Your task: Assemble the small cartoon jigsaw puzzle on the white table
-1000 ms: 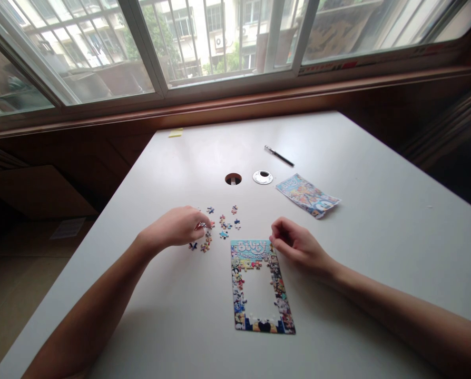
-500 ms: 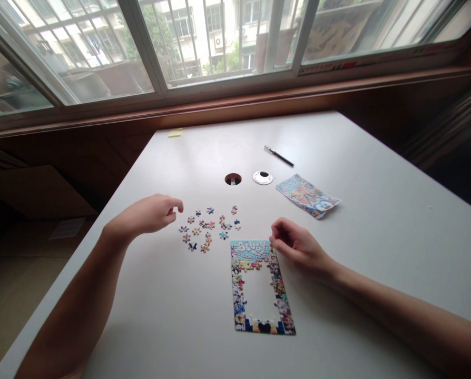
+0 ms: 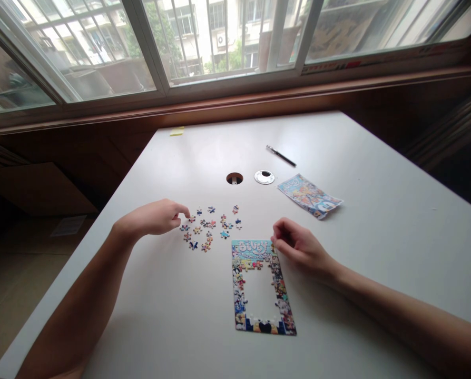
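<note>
My left hand [image 3: 162,217] reaches in from the left, its index finger stretched out and its tip at a puzzle piece [image 3: 192,218] on the table. The thumb is apart from that finger, and the other fingers are curled under. Around it lie several loose jigsaw pieces [image 3: 207,241]. A partly assembled jigsaw puzzle [image 3: 253,247] lies to their right and nearer me; its border is joined around a bare white middle. At its top right corner rests my right hand [image 3: 298,243], fingers curled closed, with no object visible in them.
A creased picture sheet [image 3: 308,196] lies beyond my right hand. Farther back are a black pen [image 3: 282,156], a round metal cover [image 3: 264,177] and a cable hole [image 3: 234,178] in the white table [image 3: 204,163]. A yellow sticky note [image 3: 177,131] marks the far edge, below the window.
My left hand has moved slightly right, bringing its index fingertip onto a loose puzzle piece. My right hand keeps its place at the puzzle's corner.
</note>
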Demonstrator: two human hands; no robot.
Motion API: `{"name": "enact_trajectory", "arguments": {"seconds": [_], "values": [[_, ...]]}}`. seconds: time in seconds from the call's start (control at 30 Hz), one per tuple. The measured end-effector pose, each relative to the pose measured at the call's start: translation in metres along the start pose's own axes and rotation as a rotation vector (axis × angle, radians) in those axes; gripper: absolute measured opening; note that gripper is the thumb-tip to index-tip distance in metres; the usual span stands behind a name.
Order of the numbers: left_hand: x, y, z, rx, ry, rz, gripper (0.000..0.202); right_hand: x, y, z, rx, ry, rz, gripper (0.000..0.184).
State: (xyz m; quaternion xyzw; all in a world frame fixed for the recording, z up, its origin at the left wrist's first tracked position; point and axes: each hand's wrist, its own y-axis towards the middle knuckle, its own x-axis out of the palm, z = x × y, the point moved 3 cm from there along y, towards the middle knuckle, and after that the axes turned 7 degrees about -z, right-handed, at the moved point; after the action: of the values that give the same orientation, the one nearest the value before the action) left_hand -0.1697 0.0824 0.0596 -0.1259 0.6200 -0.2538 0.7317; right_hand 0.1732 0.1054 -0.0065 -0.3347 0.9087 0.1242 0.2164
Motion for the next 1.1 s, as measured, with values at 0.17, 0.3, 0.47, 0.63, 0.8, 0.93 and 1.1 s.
{"name": "enact_trajectory", "arguments": {"seconds": [0.17,0.3,0.47,0.63,0.8,0.93,1.1], "values": [[0.0,-0.001,-0.001,-0.027,-0.002,-0.009,0.038,0.001,0.0,0.001,0.002,-0.003,0.009,0.011],[0.0,-0.001,-0.001,-0.024,0.0,-0.017,0.036,0.001,0.0,0.002,0.001,0.002,0.009,0.011],[0.0,-0.001,0.003,0.007,-0.003,-0.005,0.035,0.0,-0.001,0.002,-0.001,-0.001,0.004,0.012],[-0.002,-0.002,0.014,0.106,0.0,-0.003,0.033,0.001,0.0,0.001,0.001,0.001,0.0,0.012],[-0.002,-0.002,0.019,0.152,0.015,-0.026,0.031,0.0,0.001,0.0,0.003,0.003,-0.001,0.012],[0.0,-0.001,0.016,0.15,0.018,-0.044,0.03,0.001,0.002,0.001,0.003,0.009,0.0,0.012],[0.001,-0.001,0.018,0.166,0.017,-0.022,0.03,0.001,0.001,0.001,-0.009,0.006,0.002,0.012]]}}
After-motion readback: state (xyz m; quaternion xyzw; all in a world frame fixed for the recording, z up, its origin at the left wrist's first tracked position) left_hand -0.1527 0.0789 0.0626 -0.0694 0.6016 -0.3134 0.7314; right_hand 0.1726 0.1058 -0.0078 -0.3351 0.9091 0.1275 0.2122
